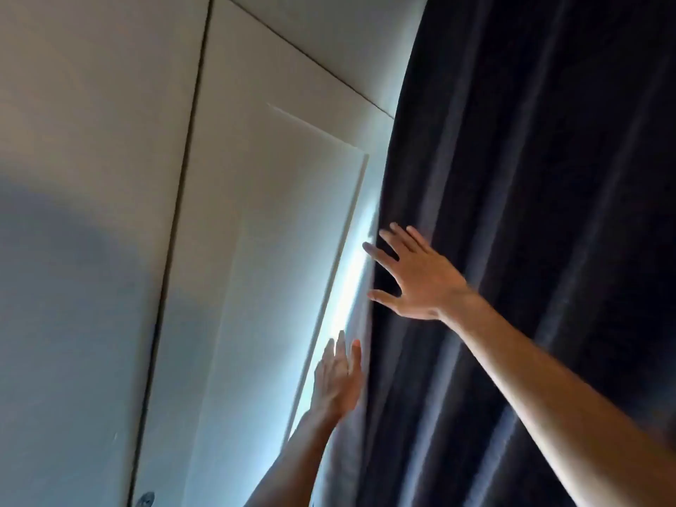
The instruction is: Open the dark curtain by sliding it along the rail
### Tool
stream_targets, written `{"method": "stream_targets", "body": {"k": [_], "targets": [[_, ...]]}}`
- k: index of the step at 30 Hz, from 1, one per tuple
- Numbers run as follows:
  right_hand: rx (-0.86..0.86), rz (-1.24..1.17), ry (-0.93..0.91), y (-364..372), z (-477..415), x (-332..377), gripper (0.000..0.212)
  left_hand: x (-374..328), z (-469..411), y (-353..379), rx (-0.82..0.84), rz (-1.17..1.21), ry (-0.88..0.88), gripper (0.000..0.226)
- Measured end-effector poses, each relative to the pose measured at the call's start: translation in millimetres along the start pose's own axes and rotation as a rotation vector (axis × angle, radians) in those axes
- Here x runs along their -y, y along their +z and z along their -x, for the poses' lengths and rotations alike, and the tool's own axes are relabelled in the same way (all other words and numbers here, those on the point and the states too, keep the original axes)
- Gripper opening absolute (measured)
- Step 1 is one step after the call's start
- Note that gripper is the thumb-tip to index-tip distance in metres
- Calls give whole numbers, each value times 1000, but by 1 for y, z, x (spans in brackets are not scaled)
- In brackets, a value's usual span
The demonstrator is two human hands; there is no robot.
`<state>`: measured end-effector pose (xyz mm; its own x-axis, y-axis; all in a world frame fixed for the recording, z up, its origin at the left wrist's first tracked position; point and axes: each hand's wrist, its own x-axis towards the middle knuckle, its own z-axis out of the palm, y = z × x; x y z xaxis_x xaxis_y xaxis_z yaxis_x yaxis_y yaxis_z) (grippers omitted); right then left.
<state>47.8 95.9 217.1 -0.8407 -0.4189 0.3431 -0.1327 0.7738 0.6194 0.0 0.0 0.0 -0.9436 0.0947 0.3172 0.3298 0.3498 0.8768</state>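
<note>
The dark curtain [530,214] hangs in heavy folds over the right half of the view, its left edge running from top centre down to bottom centre. My right hand [417,276] is spread flat, fingers apart, in front of the curtain's left edge at mid height, holding nothing. My left hand [338,378] is lower, fingers straight and pointing up, right at the curtain's edge where a strip of daylight [349,283] shows. Whether either hand touches the fabric I cannot tell. The rail is out of view.
A pale wall panel [285,232] with a raised frame stands just left of the curtain edge. Farther left is a white surface [91,177] split by a dark vertical seam. A small metal fitting [146,499] sits at the bottom left.
</note>
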Motion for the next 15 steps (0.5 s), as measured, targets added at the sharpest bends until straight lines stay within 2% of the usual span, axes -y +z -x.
{"method": "stream_targets", "body": {"k": [3,7,9,12,15], "targets": [[-22,73,-77,7,-43,-4,81,4,-36,13,-128,282,17,72],[-90,220,-171,16,-75,-9,73,-3,-61,23,-145,417,54,59],[-108,282,-229,20,-86,-16,73,-5,-70,27,-104,458,69,52],[-41,340,-260,34,-93,-27,77,-6,-78,40,-12,522,87,49],[48,371,-182,50,-87,-39,86,-6,-80,54,24,520,108,50]]}}
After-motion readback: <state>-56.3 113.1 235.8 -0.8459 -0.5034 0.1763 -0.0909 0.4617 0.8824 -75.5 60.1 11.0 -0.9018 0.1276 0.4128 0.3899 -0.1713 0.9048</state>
